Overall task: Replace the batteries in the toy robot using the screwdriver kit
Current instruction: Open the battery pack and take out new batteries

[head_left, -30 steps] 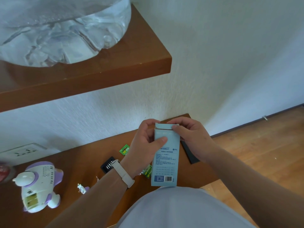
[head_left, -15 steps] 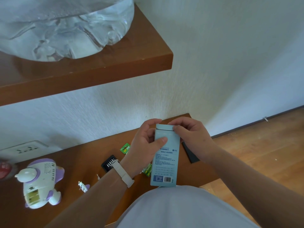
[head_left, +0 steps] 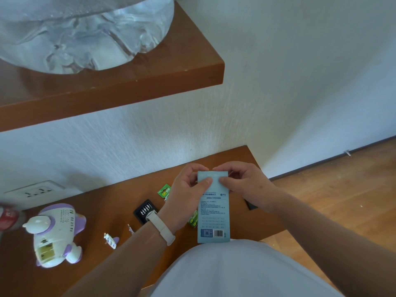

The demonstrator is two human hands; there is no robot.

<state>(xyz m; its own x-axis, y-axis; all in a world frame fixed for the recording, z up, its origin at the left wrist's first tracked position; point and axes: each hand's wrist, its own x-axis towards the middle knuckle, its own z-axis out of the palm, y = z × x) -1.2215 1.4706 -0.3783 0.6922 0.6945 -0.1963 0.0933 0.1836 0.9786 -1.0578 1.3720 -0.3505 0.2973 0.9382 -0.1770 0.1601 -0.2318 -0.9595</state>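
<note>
The left hand point(head_left: 188, 189) and right hand point(head_left: 246, 186) each pinch the top end of the pale blue screwdriver kit box point(head_left: 214, 213), held over the table point(head_left: 102, 202). The toy robot point(head_left: 55, 232) lies at the table's left, well apart, battery bay open.

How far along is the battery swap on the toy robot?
Done: the white and purple toy robot lies with its battery hatch open, small cover beside it. In hand: left hand and right hand pinch the top of the pale blue cardboard box. Left, likely: fit the green batteries, screw the cover back.
</note>
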